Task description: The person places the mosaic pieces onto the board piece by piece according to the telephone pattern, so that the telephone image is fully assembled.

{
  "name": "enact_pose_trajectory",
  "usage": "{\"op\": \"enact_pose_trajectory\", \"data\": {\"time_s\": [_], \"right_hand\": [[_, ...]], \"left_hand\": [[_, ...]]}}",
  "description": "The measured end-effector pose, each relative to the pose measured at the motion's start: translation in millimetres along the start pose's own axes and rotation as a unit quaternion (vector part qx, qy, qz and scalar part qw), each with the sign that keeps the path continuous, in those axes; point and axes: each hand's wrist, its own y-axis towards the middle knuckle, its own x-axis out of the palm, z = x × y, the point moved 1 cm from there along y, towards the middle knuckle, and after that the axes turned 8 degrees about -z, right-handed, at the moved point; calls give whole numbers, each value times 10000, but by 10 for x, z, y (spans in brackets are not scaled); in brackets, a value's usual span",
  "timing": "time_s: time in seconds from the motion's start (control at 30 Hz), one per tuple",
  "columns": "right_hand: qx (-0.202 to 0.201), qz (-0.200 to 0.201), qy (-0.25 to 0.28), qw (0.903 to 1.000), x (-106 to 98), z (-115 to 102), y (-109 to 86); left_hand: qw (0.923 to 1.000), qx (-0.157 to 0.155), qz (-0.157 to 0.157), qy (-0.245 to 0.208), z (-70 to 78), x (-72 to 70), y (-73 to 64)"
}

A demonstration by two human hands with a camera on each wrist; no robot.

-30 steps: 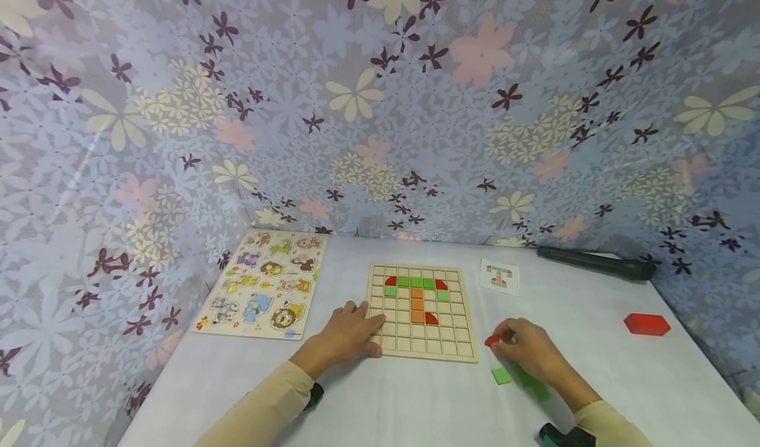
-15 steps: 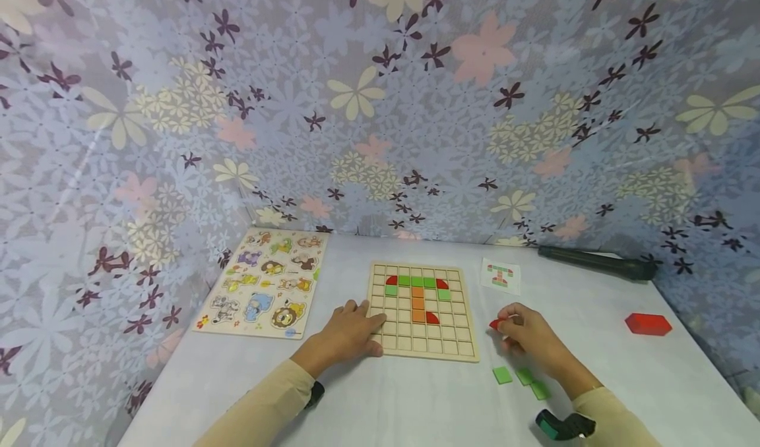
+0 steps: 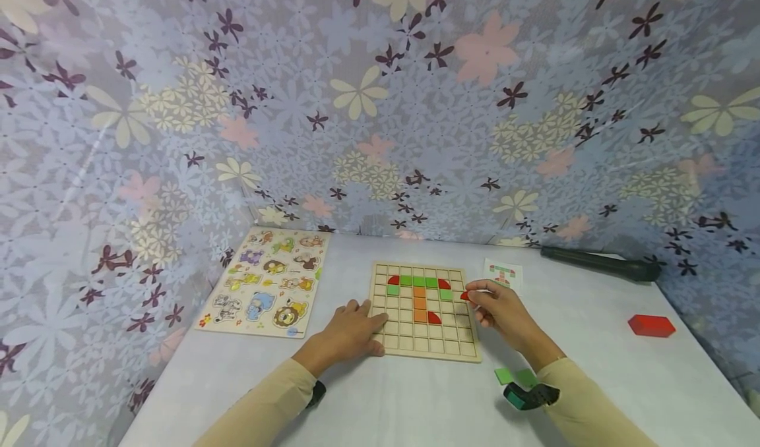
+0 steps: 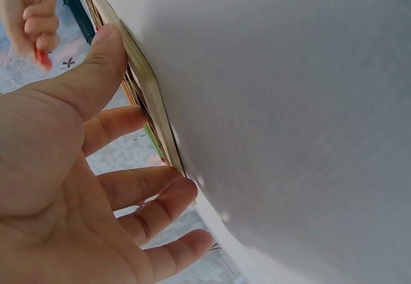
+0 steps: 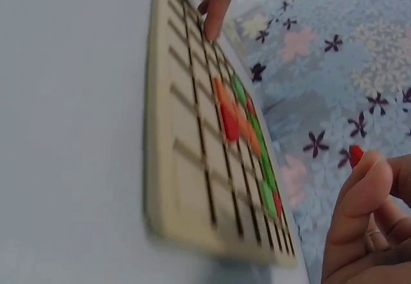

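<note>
A wooden grid board [image 3: 410, 345] lies in the middle of the table with green, orange and red tiles set in a T-like shape. My left hand [image 3: 349, 335] rests at its left edge, and in the left wrist view the thumb [image 4: 106, 62] and fingers touch the frame. Between thumb and fingertips, my right hand [image 3: 505, 312] pinches a red quarter-round tile [image 3: 465, 296] over the board's right edge. That tile shows as a small red tip [image 5: 356, 155] in the right wrist view. A seated red quarter-round tile [image 3: 435, 318] sits beside the orange column.
Loose green tiles [image 3: 503, 376] lie near my right forearm, partly covered by the wrist strap. Behind my right hand is a pattern card [image 3: 505, 272]. An animal puzzle board [image 3: 267, 282] stands left, a black rod [image 3: 600, 264] and a red block [image 3: 651, 326] right.
My right hand has moved left and away from me, carrying the red tile from above the loose green tiles to the board's right edge. The left hand stays in place.
</note>
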Motion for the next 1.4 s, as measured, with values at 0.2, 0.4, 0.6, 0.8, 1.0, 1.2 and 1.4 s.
{"op": "enact_pose_trajectory", "data": {"time_s": [0.2, 0.4, 0.6, 0.8, 1.0, 1.2, 1.4], "right_hand": [[-218, -450, 687, 9964, 190, -76, 185], [-74, -628, 412, 9971, 390, -144, 369], [201, -874, -140, 9959, 604, -135, 549], [268, -1167, -1255, 9848, 769, -72, 612], [133, -1026, -2841, 9532, 867, -41, 617], [8, -866, -3781, 9217, 903, -47, 627], [25, -894, -3893, 9167, 897, -30, 631]], "left_hand": [[10000, 1, -40, -36, 14, 1, 15], [10000, -9, -43, -41, 21, -12, -1], [10000, 25, -31, 23, 14, 2, 0], [10000, -6, -13, 54, 13, 15, 11], [10000, -50, -19, 81, 12, 11, 17], [9999, -34, 38, 97, 4, -7, 8], [9999, -16, 51, 96, 2, -11, 3]]}}
